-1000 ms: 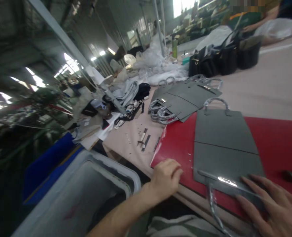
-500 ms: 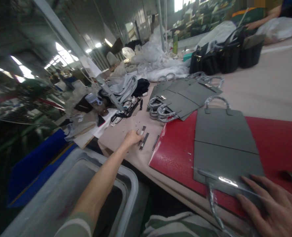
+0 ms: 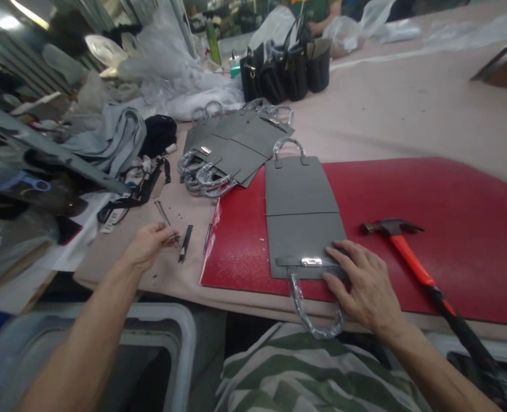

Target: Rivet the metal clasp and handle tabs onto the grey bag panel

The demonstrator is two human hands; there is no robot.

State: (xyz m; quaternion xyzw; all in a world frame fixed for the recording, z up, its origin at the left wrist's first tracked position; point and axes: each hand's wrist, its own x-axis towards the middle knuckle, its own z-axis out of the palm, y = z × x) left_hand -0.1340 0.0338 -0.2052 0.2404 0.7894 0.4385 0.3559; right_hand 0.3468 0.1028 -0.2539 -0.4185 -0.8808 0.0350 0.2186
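My left hand point(image 3: 153, 243), over the table's left part, pinches the lower end of a slim metal tool point(image 3: 163, 213). Whether the tool is lifted off the table I cannot tell. Just to its right lies a dark flat tool point(image 3: 185, 243), and farther right a thin dark rod point(image 3: 208, 238) by the red mat point(image 3: 240, 252). My right hand point(image 3: 363, 283) rests with fingers spread on the lower right corner of a grey bag panel point(image 3: 302, 189). The panel has a silvery clasp plate and plastic-wrapped handles at both ends; one handle hangs past the table edge.
A claw hammer point(image 3: 414, 260) with an orange-black handle lies right of my right hand. Behind the mat are stacked grey bag panels point(image 3: 232, 140) and black bags point(image 3: 279, 71). A grey bin point(image 3: 185, 337) stands below the table's left edge. Another person's arm point(image 3: 322, 23) shows far back.
The view has swung right, bringing the whole hammer into sight. My left hand stays at the small tools, and my right hand stays on the panel.
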